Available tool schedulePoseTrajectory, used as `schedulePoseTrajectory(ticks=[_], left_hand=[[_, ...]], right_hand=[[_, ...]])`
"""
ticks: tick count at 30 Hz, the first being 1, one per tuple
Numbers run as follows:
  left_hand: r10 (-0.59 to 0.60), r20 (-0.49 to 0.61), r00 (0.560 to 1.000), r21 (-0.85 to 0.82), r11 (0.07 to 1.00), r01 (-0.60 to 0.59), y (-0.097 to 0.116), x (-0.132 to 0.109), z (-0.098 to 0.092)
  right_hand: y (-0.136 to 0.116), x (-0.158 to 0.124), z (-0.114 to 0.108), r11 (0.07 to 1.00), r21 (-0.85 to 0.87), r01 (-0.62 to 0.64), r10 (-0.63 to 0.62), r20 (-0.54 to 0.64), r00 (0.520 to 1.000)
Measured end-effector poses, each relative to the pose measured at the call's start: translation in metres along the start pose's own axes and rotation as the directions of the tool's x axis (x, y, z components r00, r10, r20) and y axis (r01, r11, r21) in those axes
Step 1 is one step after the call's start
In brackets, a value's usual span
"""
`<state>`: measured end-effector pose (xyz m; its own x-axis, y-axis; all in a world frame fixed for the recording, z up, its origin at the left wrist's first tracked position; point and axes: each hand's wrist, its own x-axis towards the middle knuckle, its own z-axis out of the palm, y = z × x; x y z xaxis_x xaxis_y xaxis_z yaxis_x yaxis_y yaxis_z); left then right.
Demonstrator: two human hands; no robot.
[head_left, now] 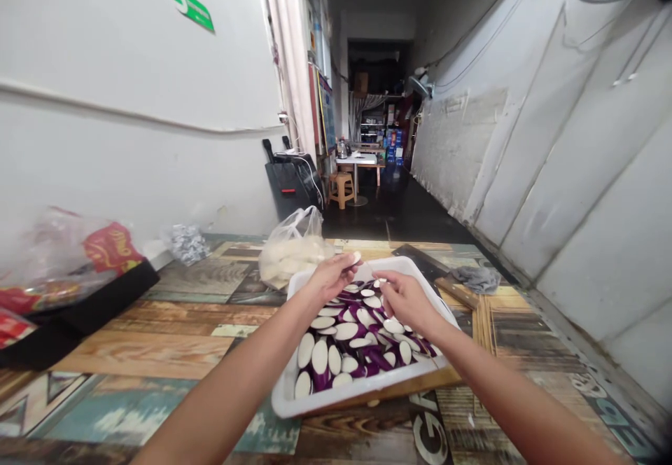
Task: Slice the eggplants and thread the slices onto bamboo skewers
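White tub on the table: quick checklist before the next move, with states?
1. Left hand gripping a pale slice: ok.
2. Right hand gripping a piece: cannot tell, fingertips too small to read.
3. White tub stocked with purple-skinned slices: ok.
4. Space above the tub free of hands: not ok, the right is over it.
5. Plastic bag apart from the tub: cannot tell, they overlap in view.
6. Grey cloth outside the tub: ok.
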<state>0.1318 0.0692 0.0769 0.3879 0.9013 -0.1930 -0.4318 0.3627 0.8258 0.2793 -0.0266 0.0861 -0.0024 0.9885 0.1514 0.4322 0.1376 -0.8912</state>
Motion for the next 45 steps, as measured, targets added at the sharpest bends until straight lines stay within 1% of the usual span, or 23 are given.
schedulePoseTrajectory(ticks=[3, 7, 12, 19, 25, 39, 45], left_hand=[[-0.022, -0.038, 0.999, -0.097, 0.995, 0.019, 0.005, 0.001, -0.001], [-0.050, -0.081, 0.995, -0.152, 0.988, 0.037, 0.008, 0.003, -0.003], [-0.138, -0.070, 0.988, -0.215, 0.969, 0.120, 0.010, 0.002, -0.005], [-0.177, -0.042, 0.983, -0.258, 0.953, 0.161, 0.011, 0.002, -0.004], [-0.169, -0.004, 0.986, -0.271, 0.949, 0.161, 0.011, 0.004, -0.005], [-0.133, -0.050, 0.990, -0.252, 0.961, 0.116, 0.010, 0.001, 0.000], [-0.120, -0.038, 0.992, -0.251, 0.962, 0.107, 0.011, 0.000, 0.000]], right_hand=[[0.003, -0.019, -0.002, 1.000, -0.005, 0.016, -0.016, 0.014, 1.000], [0.007, -0.022, -0.002, 0.999, -0.031, 0.044, -0.044, -0.012, 0.999], [0.011, -0.021, 0.000, 0.994, -0.072, 0.085, -0.087, -0.027, 0.996], [0.010, -0.025, 0.005, 0.985, -0.122, 0.122, -0.127, -0.034, 0.991], [0.009, -0.025, 0.006, 0.979, -0.157, 0.130, -0.140, -0.054, 0.989], [0.011, -0.024, 0.005, 0.979, -0.151, 0.133, -0.143, -0.054, 0.988], [0.011, -0.024, 0.006, 0.982, -0.141, 0.129, -0.137, -0.048, 0.989]])
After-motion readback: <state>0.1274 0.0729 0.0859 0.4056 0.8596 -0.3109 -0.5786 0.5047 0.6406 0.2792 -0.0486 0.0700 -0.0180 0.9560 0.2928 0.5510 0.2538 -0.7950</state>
